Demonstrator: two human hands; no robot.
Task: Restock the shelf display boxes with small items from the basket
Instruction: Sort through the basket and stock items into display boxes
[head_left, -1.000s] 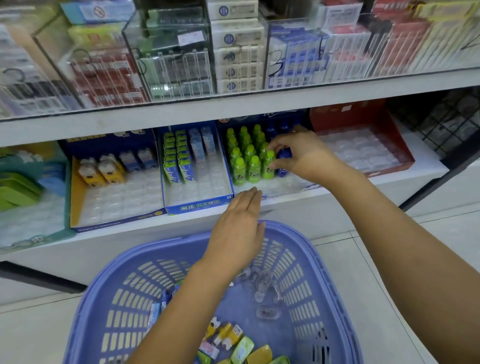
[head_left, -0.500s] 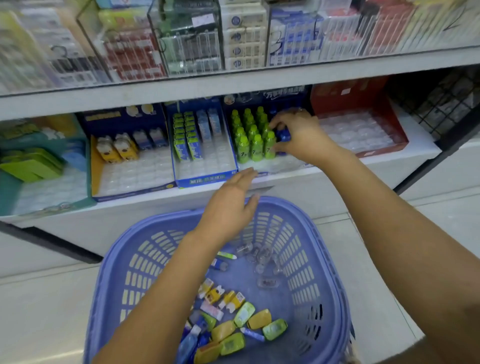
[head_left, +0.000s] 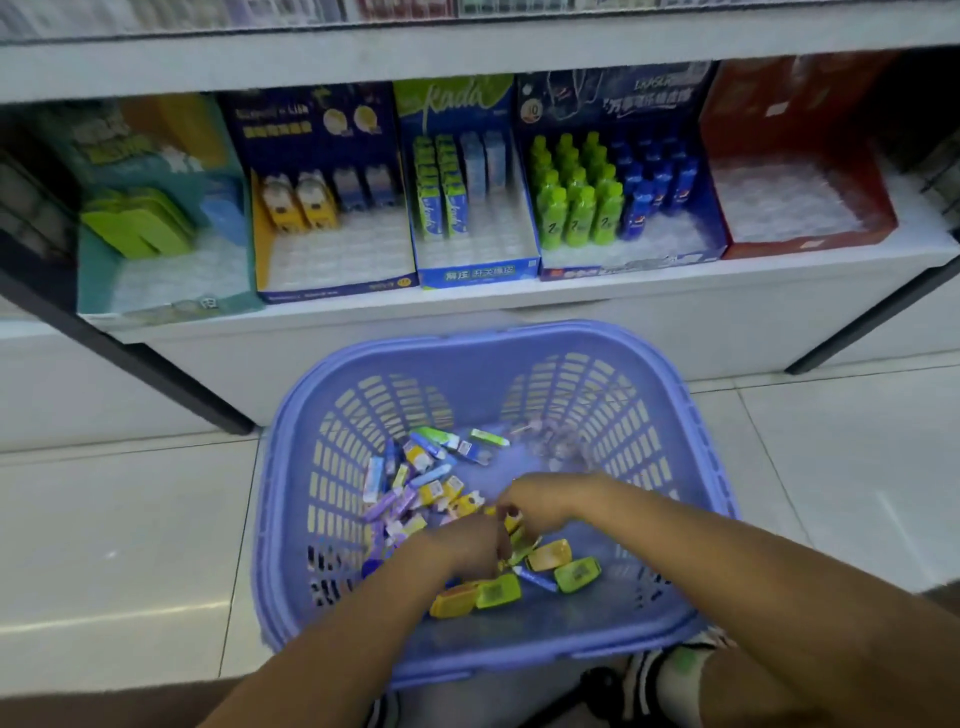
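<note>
Floor (head_left: 104, 519): I see pale tiles, with the basket standing on them right in front of the shelf.
Shelf (head_left: 519, 306): a white ledge carrying five display boxes side by side.
Basket (head_left: 488, 338): lilac plastic with slotted walls, sitting below the shelf edge and between my forearms.
Display boxes: from my left I count a teal box (head_left: 171, 306), a dark blue and yellow box (head_left: 332, 291), a light blue box (head_left: 478, 273), a navy box (head_left: 623, 265) and a red box (head_left: 805, 249). Each one shows bare tray slots toward its front.
Green bottles (head_left: 579, 208): upright in rows in the left part of the navy box, with the blue bottles (head_left: 654, 192) just beside them.
Left hand (head_left: 467, 551): down inside the basket with its fingers pointed into the pile. Blur means I cannot tell whether it grips anything.
Right hand (head_left: 540, 506): also in the basket, touching the left hand, fingers bent downward. I cannot tell if it has hold of an item.
Small items (head_left: 415, 493): a loose heap on the basket floor, mostly left of my hands.
Yellow and green cases (head_left: 498, 592): lying just below my hands.
</note>
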